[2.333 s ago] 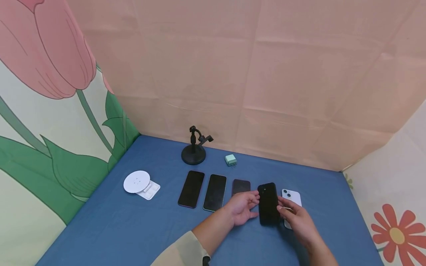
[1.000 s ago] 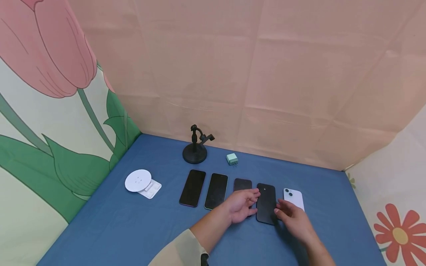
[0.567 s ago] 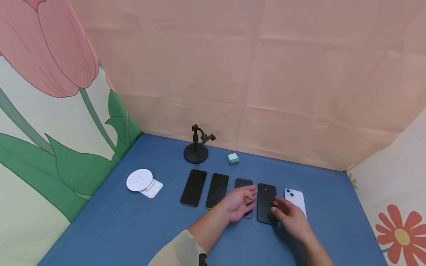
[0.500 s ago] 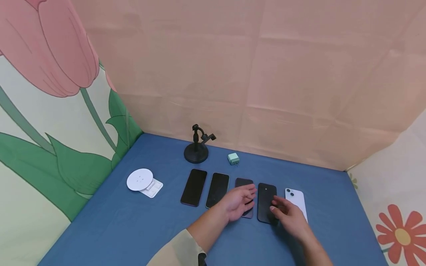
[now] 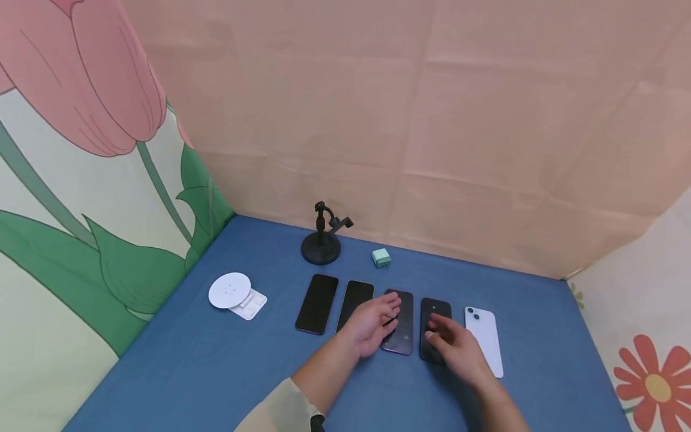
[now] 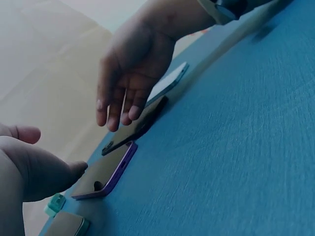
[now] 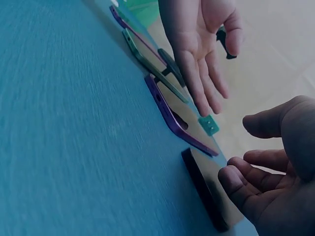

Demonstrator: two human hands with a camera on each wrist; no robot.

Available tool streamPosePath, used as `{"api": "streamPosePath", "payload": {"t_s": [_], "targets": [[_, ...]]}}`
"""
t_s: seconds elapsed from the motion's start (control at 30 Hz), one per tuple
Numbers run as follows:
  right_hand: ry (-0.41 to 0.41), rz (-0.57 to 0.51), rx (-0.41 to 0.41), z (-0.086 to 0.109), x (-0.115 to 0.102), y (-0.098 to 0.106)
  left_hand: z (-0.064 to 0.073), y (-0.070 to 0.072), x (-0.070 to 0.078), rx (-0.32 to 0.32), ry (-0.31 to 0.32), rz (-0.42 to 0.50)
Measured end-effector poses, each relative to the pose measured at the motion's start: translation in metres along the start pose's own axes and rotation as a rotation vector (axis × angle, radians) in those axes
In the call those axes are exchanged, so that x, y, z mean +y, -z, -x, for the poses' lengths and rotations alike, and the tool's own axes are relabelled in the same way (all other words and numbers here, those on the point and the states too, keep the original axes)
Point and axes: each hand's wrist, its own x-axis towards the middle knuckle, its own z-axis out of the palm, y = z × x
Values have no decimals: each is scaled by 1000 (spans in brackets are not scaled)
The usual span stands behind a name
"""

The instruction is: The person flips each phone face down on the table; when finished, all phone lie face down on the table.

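Several phones lie side by side on the blue table. My left hand [image 5: 369,327] hovers above the purple-edged phone [image 5: 405,327], fingers extended and holding nothing; it partly covers the green-edged phone [image 5: 356,295]. Above the black phone [image 5: 436,309], which lies back up, is my right hand [image 5: 459,351], its fingers loosely bent and nothing in them. In the right wrist view, a gap separates the right hand's fingers from that black phone [image 7: 209,189]. Rightmost is a white phone [image 5: 486,342], back up; leftmost is a dark-screened phone [image 5: 317,304].
A black stand [image 5: 321,247] with a round base stands at the back. Right of it sits a mint-green plug [image 5: 381,258] with prongs. A white disc [image 5: 229,290] on a white folding piece lies at left. Fabric walls enclose the table [image 5: 216,372].
The black phone, raised and tilted between my hands at first, now lies flat on the table. Both hands have let go and drifted left. The view has shifted slightly.
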Motion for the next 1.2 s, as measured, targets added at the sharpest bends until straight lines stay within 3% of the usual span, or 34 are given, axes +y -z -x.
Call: {"api": "streamPosePath", "payload": {"t_s": [0.2,0.43,0.93,1.2], "targets": [[18,-8,8,0,-6,-6,2,6,4,65,-43,11],[36,-11,6,-1,-8,-11,2,11,6,116,-46,11],[53,-37,-23,-2,-14,-20,3,23,3,98,-10,20],[59,2,-21,-5,-19,-27,3,26,2,95,7,27]]}}
